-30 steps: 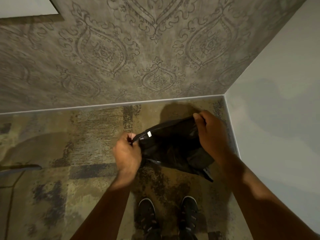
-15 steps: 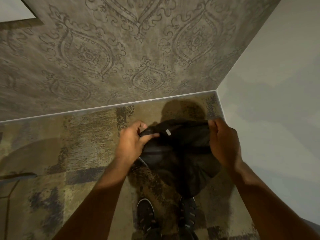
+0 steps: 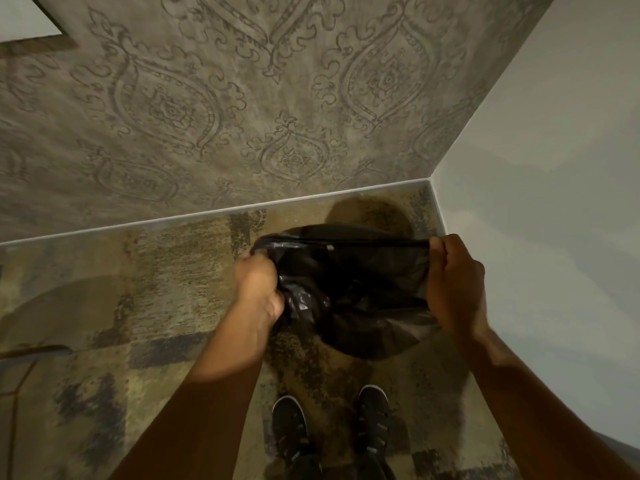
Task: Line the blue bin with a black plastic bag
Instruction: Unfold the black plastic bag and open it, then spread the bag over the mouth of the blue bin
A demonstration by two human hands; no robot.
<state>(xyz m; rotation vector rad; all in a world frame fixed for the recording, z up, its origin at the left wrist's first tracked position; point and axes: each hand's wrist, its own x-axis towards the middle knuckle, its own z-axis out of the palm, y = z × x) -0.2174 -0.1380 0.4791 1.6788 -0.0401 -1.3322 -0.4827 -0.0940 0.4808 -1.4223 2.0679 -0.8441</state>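
Above the carpet [image 3: 166, 289], left hand [image 3: 258, 289] and right hand [image 3: 455, 282] grip the black plastic bag [image 3: 356, 292]; its rim stretched taut.

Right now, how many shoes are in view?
2. The left shoe and the right shoe stand side by side on the carpet, at the bottom, below the bag. None seems hidden.

Bag pulled wider between the hands

The left hand [image 3: 258, 289] and right hand [image 3: 455, 282] have moved further apart, stretching the top edge of the black plastic bag [image 3: 349, 292] taut between them; its body now hangs fuller below the hands.
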